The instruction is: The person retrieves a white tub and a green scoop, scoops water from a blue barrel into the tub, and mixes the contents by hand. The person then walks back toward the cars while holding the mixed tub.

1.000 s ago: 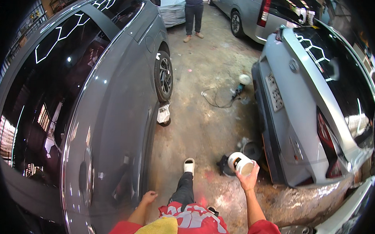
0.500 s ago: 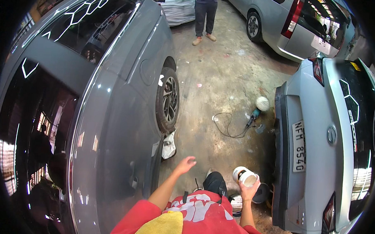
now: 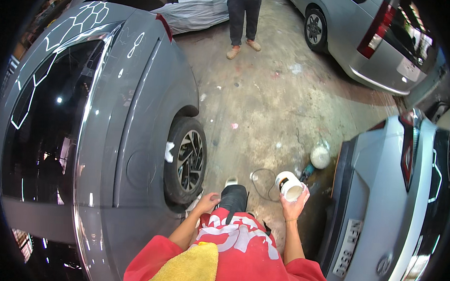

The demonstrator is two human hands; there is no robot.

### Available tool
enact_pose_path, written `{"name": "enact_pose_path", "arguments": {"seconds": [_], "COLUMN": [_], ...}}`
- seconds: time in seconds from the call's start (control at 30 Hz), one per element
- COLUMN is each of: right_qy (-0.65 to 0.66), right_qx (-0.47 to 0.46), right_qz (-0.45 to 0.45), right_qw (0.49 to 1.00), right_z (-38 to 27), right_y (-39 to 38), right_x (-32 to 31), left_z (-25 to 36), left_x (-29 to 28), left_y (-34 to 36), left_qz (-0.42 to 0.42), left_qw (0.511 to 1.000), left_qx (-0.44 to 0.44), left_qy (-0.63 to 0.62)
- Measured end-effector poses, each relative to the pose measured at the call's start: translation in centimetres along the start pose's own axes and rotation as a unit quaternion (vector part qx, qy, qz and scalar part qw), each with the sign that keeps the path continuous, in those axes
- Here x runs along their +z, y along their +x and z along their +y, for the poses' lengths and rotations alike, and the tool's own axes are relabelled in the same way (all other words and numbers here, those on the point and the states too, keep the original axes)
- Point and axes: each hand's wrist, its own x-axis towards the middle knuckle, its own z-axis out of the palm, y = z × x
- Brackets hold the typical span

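My right hand [image 3: 295,206] grips a white plastic tub [image 3: 283,178] with a dark label, tilted so that its pale round end faces me. Whether that end is a lid or the contents, I cannot tell. Level with my knee, my left hand [image 3: 209,202] is empty, its fingers loosely bent and a little apart. The rear wheel [image 3: 189,159] of a dark grey car is the thing nearest to it. A yellow cloth [image 3: 188,268] hangs over the left side of my red shirt.
The grey car [image 3: 146,113] lines my left, a silver-blue car [image 3: 377,170] my right. On the floor lies a polisher with a round white pad [image 3: 320,157], its cord [image 3: 257,183] looped. Ahead stand a person [image 3: 244,22], a covered vehicle [image 3: 200,11] and a silver van [image 3: 347,45].
I have stepped forward along the grey car, and its rear wheel is now beside me. My left hand has come down nearer my leg; the right still holds the tub.
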Motion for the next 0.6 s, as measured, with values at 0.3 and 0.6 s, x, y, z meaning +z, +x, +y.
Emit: {"name": "enact_pose_path", "arguments": {"seconds": [0.3, 0.6], "right_qy": [0.062, 0.086], "right_qx": [-0.018, 0.072], "right_qz": [-0.002, 0.055], "right_qw": [0.998, 0.992], "right_z": [-1.5, -0.3], "right_y": [26.8, 53.1], "right_x": [11.0, 12.4], "left_z": [14.5, 51.5], "left_x": [-8.1, -8.5], "left_y": [29.4, 55.0], "left_qz": [0.027, -0.013], "left_qw": [1.000, 0.975], "left_qx": [0.010, 0.221], "left_qy": [-0.001, -0.027]}}
